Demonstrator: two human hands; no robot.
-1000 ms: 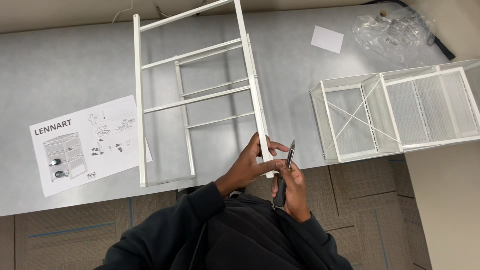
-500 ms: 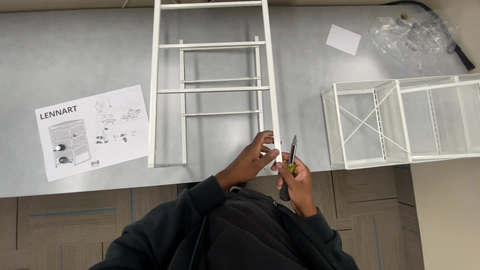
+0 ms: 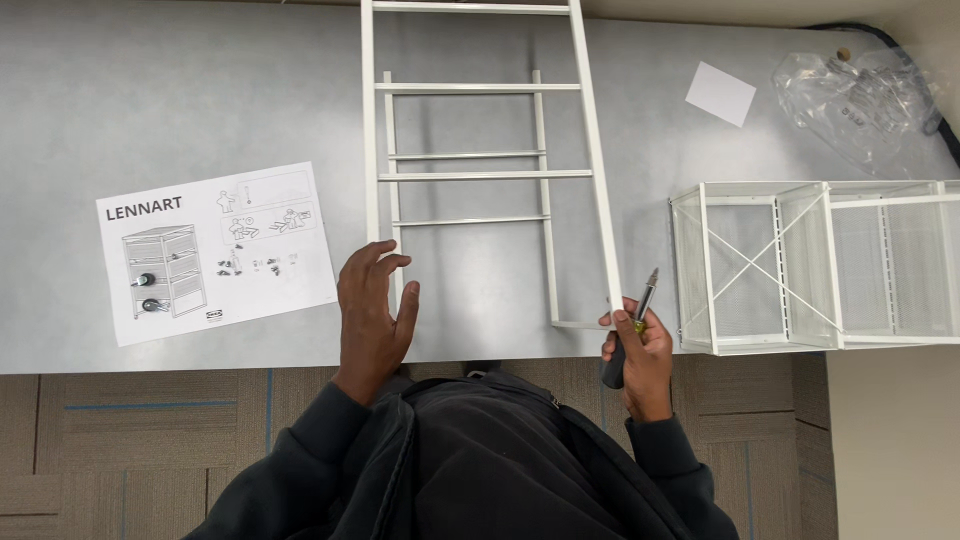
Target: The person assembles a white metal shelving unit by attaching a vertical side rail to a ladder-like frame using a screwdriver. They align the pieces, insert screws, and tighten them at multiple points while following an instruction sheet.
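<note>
- White frame (image 3: 480, 170) lies flat mid-counter (image 3: 180, 110), unjoined to the wire baskets (image 3: 815, 265) at right.
- Right hand (image 3: 640, 350) grips a screwdriver (image 3: 632, 325) by the frame's near right corner.
- Left hand (image 3: 372, 305), fingers spread and empty, hovers near the frame's left rail.

The person wears a dark, near-black long-sleeved top of soft, matte fabric, bunched in folds across the chest. Both sleeves reach the wrists, ending just short of the bare left hand (image 3: 372, 305) and right hand (image 3: 640, 350). No rings, watch or markings show.
</note>
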